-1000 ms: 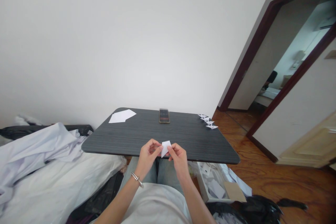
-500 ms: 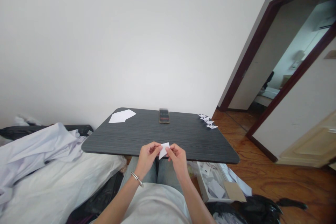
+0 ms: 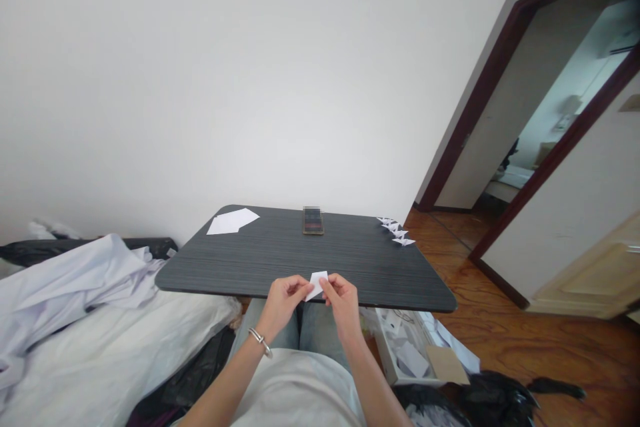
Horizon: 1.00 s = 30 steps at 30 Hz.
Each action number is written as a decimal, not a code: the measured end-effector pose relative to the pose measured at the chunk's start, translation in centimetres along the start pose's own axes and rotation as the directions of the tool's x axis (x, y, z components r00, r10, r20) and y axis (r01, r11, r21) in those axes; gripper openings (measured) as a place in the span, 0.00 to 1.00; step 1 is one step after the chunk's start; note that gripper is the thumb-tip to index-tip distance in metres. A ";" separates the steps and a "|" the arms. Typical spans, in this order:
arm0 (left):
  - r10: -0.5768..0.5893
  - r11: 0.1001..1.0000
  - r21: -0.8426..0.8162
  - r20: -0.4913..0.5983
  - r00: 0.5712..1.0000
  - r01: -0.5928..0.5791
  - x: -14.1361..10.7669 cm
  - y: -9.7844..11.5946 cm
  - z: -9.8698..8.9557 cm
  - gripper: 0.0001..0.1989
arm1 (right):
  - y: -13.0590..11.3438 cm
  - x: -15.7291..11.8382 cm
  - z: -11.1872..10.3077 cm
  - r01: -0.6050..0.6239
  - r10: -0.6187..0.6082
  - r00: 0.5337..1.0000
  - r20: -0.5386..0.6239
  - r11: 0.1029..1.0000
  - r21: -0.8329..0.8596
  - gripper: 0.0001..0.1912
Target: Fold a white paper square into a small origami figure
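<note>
A small white folded piece of paper [image 3: 317, 285] is pinched between the fingertips of my left hand [image 3: 283, 298] and my right hand [image 3: 343, 300]. Both hands hover just over the near edge of a dark grey wood-grain table [image 3: 280, 255]. Farther off on the table lie a flat white paper sheet [image 3: 233, 221] and a phone [image 3: 313, 221]. Several small folded white paper pieces [image 3: 397, 231] form a row near the far right corner. A silver bangle [image 3: 261, 341] circles my left wrist.
Rumpled white fabric [image 3: 85, 320] and black plastic bags [image 3: 200, 363] lie left of my lap. An open box [image 3: 403, 350] holding white paper scraps sits at lower right. A wooden floor [image 3: 515, 333] and a dark-framed doorway [image 3: 480, 100] lie to the right.
The folded paper has tilted a little between my fingertips, and my hands have shifted slightly closer together around it. The items on the table have not moved.
</note>
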<state>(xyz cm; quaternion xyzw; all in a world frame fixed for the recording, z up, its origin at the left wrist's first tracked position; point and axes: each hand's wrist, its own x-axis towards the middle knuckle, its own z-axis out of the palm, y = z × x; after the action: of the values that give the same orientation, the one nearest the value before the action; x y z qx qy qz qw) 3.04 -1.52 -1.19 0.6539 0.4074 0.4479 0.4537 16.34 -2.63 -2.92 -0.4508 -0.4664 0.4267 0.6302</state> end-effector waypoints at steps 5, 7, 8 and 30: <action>-0.040 0.997 -0.058 0.051 0.998 0.043 -0.1 -0.4 0.3 0.13 | 0.4 0.1 -0.1 0.023 -0.022 0.999 -0.030 0.999 0.031 0.11; -0.062 0.996 -0.052 0.071 0.996 0.066 -0.1 -0.6 0.4 0.14 | 0.6 0.1 -0.1 0.033 -0.031 0.999 -0.035 0.999 0.031 0.11; -0.068 0.997 -0.041 0.074 0.995 0.071 -0.1 -0.7 0.4 0.14 | 0.6 0.1 -0.1 0.032 -0.031 0.999 -0.036 0.999 0.030 0.11; 0.000 0.999 -0.051 -0.133 0.991 -0.007 0.2 -0.2 -0.1 0.12 | 0.7 0.2 -0.1 -0.004 0.007 0.998 0.064 0.999 -0.050 0.11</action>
<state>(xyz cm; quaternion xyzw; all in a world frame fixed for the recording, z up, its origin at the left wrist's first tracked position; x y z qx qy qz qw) 3.01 -1.28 -1.29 0.6114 0.4240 0.5016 0.4413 16.37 -2.25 -3.56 -0.4536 -0.4958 0.4309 0.6023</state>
